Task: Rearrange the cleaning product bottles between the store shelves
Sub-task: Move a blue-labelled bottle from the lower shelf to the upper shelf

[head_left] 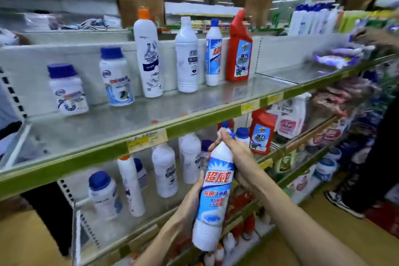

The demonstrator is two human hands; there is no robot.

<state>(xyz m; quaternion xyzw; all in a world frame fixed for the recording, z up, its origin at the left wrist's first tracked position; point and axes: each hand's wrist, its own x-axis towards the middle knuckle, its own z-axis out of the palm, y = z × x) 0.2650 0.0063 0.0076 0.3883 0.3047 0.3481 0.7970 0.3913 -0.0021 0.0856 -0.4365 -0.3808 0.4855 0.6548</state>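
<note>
I hold a tall white bottle with a blue and red label (213,196) in front of the lower shelf. My right hand (234,153) grips its neck near the blue cap. My left hand (190,203) clasps its lower body. On the upper shelf (151,134) stand two blue-capped jars (68,89), an orange-capped white bottle (148,54), a plain white bottle (186,56), a matching blue-label bottle (213,52) and a red angled-neck bottle (239,49). The lower shelf (121,242) carries more white bottles (165,170), a jar (103,194) and a red bottle (261,134).
Another person's hand (375,38) reaches over packets at the upper shelf's right end, and their shoe (339,203) is on the floor at the right. White bottles (313,18) line the top right. Small bottles crowd the bottom shelf (235,237).
</note>
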